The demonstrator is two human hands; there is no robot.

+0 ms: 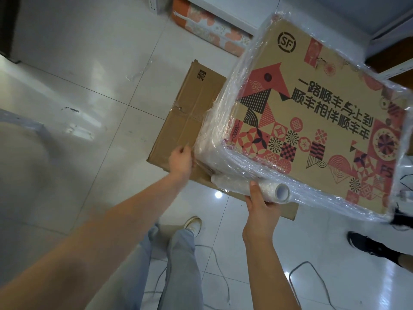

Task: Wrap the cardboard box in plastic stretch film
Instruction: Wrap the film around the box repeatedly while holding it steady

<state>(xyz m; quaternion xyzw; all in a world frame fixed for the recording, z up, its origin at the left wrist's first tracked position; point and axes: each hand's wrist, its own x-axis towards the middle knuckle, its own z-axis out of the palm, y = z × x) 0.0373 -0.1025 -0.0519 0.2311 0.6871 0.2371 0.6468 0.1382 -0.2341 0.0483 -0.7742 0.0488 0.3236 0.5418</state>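
Cardboard box (312, 113) at frame right already has film banded round its side walls, printed top looks bare, so roughly midway: right hand (261, 204) grips the film roll (252, 186) at lower edge, left hand (181, 161) pinches film at the corner.

— What's lying on the floor tiles (93, 70) there?

— A flattened plain carton (185, 117) with a QR code, and some thin cables (225, 271) trailing near my feet.

— And further back?

— A floral-patterned roll (214, 30) against the white furniture. Someone's black shoe (366, 242) shows at my right.
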